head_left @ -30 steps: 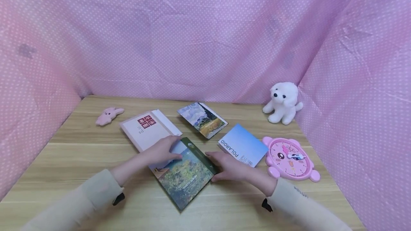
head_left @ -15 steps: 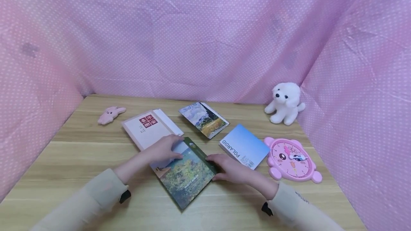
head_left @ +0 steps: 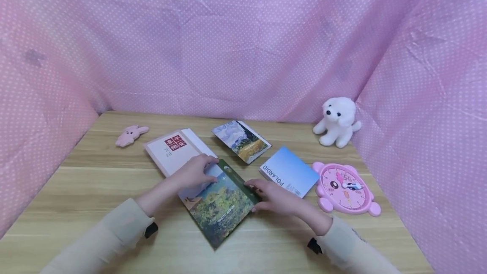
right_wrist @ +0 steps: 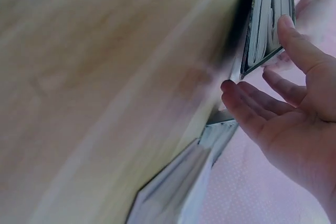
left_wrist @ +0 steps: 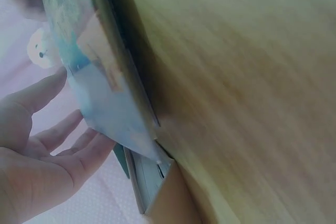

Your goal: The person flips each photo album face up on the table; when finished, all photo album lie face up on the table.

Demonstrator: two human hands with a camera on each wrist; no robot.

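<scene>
A photo album with a painted garden cover and dark green spine band lies at a slant in the middle front of the table. My left hand rests at its upper left side, fingertips and thumb on the cover; in the left wrist view those fingers are nearly straight against the edge. Beside the spine is my right hand, thumb near the lower right corner. In the right wrist view its thumb meets the album's page edges, while the other fingers extend loosely.
A cream album with red characters lies partly under my left hand. Behind are a small painted-cover book and a blue POLAROID album. A pink toy clock, white plush dog and pink plush stand around.
The photo album's far corner has shifted slightly away from me, and my left hand's knuckles sit a little higher. My right hand has barely moved.
</scene>
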